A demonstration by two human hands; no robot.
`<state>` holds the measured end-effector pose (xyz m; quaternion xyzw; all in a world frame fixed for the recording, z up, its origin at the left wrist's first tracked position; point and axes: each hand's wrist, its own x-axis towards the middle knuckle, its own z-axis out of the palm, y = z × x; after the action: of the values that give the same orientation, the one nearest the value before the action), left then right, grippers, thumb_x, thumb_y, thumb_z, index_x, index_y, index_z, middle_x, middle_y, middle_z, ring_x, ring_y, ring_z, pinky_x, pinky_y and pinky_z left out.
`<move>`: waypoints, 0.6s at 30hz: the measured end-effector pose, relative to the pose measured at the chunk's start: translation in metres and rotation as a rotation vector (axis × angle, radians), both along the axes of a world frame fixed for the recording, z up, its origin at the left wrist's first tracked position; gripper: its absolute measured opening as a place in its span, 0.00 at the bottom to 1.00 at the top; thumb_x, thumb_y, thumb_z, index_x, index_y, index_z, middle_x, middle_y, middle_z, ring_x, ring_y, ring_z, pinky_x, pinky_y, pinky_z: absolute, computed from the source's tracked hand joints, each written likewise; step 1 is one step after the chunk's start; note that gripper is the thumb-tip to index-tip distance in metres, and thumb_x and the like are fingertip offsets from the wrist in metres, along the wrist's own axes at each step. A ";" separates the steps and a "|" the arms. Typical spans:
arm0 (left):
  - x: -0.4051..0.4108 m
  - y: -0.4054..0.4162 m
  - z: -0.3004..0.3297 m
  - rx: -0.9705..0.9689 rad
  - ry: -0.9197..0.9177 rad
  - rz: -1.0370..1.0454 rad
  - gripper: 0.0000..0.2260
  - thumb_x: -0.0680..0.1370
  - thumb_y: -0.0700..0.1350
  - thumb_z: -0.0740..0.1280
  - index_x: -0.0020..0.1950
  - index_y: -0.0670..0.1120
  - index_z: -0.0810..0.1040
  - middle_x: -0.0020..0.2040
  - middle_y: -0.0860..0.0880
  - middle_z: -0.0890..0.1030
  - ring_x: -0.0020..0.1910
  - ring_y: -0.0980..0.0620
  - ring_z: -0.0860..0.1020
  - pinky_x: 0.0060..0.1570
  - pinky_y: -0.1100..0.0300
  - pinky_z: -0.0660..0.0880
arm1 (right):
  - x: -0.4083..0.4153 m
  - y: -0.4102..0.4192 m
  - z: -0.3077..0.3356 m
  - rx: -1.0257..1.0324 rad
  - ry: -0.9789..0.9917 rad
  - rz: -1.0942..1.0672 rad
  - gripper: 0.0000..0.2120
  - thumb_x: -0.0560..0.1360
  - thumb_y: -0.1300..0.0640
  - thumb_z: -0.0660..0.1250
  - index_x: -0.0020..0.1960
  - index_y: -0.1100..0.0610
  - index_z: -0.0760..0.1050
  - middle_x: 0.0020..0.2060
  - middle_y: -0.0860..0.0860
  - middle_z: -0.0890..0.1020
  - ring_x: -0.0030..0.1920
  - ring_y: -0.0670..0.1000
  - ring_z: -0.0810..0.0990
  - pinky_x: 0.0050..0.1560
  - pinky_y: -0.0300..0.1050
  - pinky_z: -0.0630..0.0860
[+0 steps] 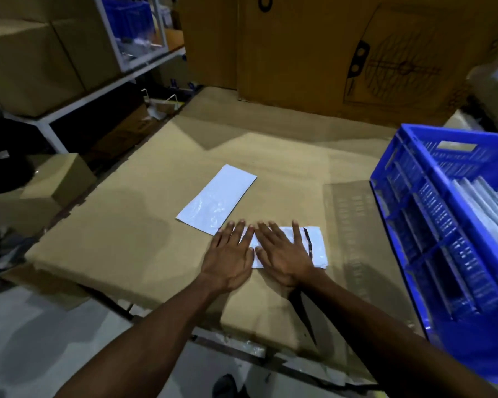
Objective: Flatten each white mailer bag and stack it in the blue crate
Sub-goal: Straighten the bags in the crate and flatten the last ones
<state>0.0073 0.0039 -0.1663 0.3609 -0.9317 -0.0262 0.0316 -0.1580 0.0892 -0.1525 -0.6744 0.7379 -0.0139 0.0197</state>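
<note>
Hands lie flat, fingers straight: left hand (230, 255) and right hand (285, 254) press side by side on a white mailer bag (316, 245) on cardboard (127, 231). Second bag (216, 199) lies just beyond; blue crate (431, 214) stands right.

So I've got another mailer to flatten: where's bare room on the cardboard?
Bare cardboard lies left of the left hand, and beyond the angled mailer bag toward the big boxes. It is crowded where both hands, the right hand included, press the near mailer, close to the blue crate.
</note>
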 end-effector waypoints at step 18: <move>-0.056 0.012 0.026 0.152 0.086 -0.133 0.25 0.80 0.48 0.50 0.65 0.39 0.79 0.65 0.40 0.80 0.68 0.41 0.76 0.68 0.46 0.72 | -0.026 0.020 0.019 -0.008 -0.063 -0.101 0.33 0.78 0.44 0.39 0.75 0.55 0.66 0.74 0.51 0.68 0.76 0.56 0.62 0.72 0.61 0.57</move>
<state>-0.0484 0.0161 -0.1407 0.2983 -0.9467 -0.1142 0.0421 -0.1839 0.1092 -0.1338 -0.6356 0.7700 -0.0390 0.0393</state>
